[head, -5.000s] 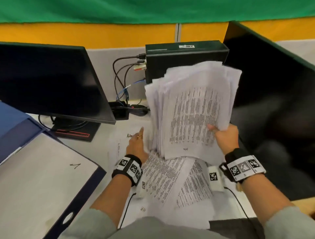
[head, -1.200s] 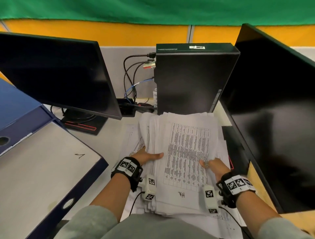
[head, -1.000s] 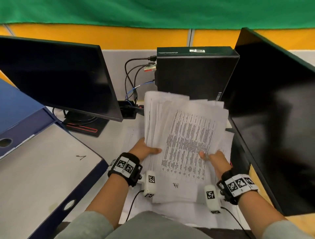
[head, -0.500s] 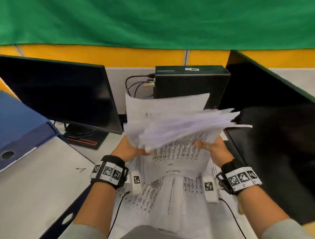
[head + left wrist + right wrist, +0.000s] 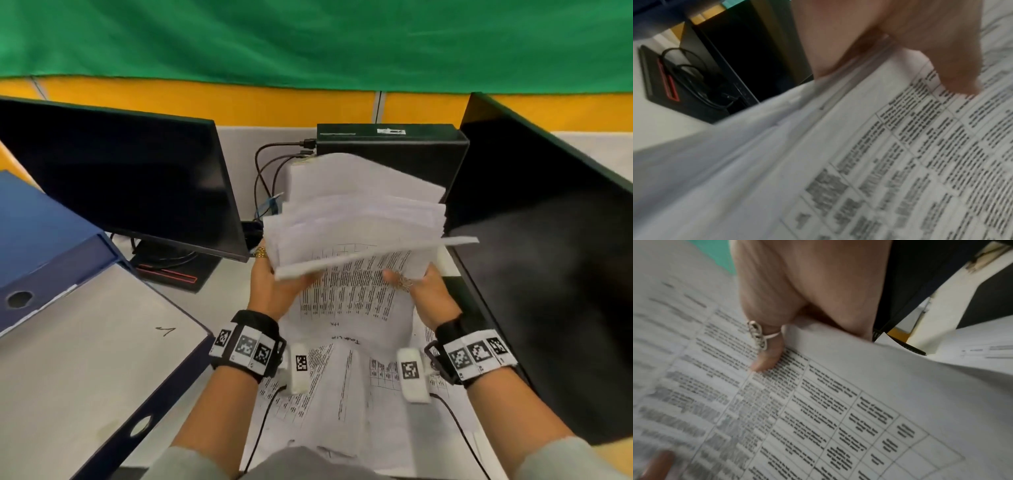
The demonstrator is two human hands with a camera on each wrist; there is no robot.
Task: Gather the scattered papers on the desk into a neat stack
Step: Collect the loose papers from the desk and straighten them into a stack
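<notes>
grey sleeves (image 5: 191, 462) at the near edge, and between them loose sheets (image 5: 342, 387) lie overlapping flat on the desk (image 5: 226, 284), printed tables facing up. just past those, the left hand (image 5: 274, 284) grips the left edge of a thick bundle of papers (image 5: 359, 212), thumb on the printed top sheet, fingers curled underneath; the left wrist view shows that thumb (image 5: 953, 68) pressing on the print. the right hand (image 5: 424, 294) clamps the right edge the same way, ringed thumb (image 5: 766, 352) flat on the table of text. the bundle is lifted clear of the desk, tilted up and away, its far edges fanned and uneven, one sheet sticking out to the right. to the left, a blue binder (image 5: 85, 342) lies open beside a dark monitor (image 5: 126, 178). behind the bundle stands a black computer case (image 5: 387, 144) with cables (image 5: 270, 171) at its left side. another dark monitor (image 5: 548, 240) angles in on the right, and a green curtain (image 5: 308, 41) hangs behind everything.
</notes>
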